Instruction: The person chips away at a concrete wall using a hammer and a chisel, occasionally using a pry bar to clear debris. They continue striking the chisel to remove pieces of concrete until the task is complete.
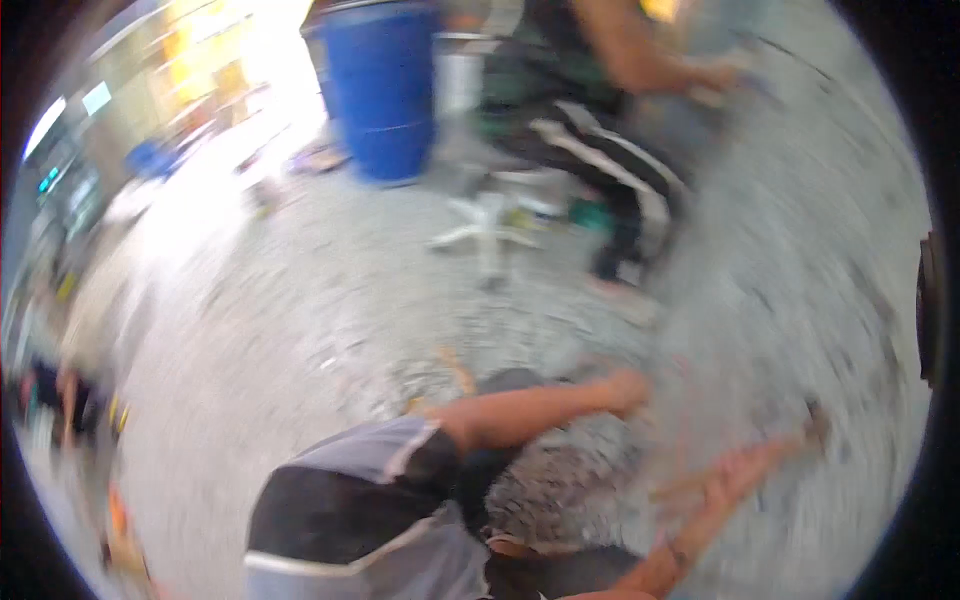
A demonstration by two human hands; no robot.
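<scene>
Motion blurs the view. My right hand [735, 472], at the lower right, is wrapped round the wooden handle of a hammer [818, 425]. The dark hammer head points to the right, over the grey floor. My left hand [628, 392] is stretched out above and left of the hammer, close to the grey surface. Its fingers are smeared, so I cannot make out whether it holds anything. Broken rubble [560, 490] lies between my forearms, beside my dark-clothed leg.
Another person [640, 150] sits ahead, one arm reaching right. A blue barrel [385, 95] stands at the top, with a white star-shaped chair base [485, 237] below it. An orange-brown stick-like piece [458, 370] lies near my left arm. A further person [65, 390] is at the far left.
</scene>
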